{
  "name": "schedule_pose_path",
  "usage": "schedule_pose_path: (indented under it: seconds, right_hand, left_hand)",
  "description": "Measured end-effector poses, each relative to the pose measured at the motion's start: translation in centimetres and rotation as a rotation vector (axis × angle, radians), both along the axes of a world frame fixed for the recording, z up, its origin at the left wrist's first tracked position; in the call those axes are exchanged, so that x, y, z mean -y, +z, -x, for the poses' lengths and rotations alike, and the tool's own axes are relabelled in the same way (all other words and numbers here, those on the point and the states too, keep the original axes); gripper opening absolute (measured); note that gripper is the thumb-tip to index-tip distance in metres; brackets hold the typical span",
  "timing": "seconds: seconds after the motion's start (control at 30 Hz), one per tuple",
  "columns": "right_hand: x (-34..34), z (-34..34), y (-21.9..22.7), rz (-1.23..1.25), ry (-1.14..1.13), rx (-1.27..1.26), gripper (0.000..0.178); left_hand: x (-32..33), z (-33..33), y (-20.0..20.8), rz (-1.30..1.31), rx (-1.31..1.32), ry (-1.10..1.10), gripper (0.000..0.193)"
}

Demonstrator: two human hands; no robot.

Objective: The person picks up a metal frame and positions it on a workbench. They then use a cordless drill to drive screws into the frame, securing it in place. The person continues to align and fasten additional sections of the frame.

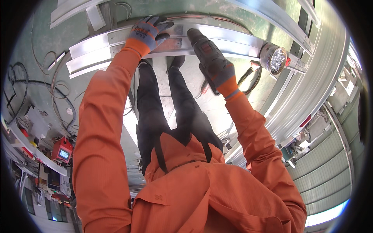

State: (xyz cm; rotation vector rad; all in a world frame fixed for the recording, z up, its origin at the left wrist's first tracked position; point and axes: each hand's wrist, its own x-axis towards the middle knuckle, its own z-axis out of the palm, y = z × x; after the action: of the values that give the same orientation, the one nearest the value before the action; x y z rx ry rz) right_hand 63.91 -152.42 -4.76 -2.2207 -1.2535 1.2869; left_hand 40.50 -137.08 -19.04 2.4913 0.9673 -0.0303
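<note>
A long silver metal profile runs crosswise in front of me, bending with the lens. My left hand, in a grey and orange glove, lies on its left part with the fingers apart. Gloved the same way, my right hand is closed around the grip of a dark cordless drill. The drill's front end reaches the profile right of my left hand; whether a bit touches the metal I cannot tell. Toward the profile's right end stands a round can full of small shiny metal fasteners.
Black cables lie on the floor by the drill, and more hoses coil at the left. A stack of long pale profiles fills the right side. A red box with a lit screen stands at the lower left.
</note>
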Motion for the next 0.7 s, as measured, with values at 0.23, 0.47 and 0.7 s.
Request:
schedule_pose_path:
  seconds: [0.23, 0.47, 0.7]
  right_hand:
    - [1.4, 0.9, -2.8, 0.096, -0.491, -0.514, 0.032]
    - [1.2, 0.1, -4.2, 0.140, -0.433, -0.464, 0.028]
    - [-3.2, 0.4, -0.1, 0.222, 0.172, 0.056, 0.033]
  left_hand:
    - [-0.4, 0.0, 0.0, -0.002, 0.028, -0.024, 0.051]
    - [-0.4, 0.1, 1.3, -0.018, 0.057, -0.020, 0.046]
    - [-0.8, 0.1, 1.7, 0.049, 0.071, -0.040, 0.045]
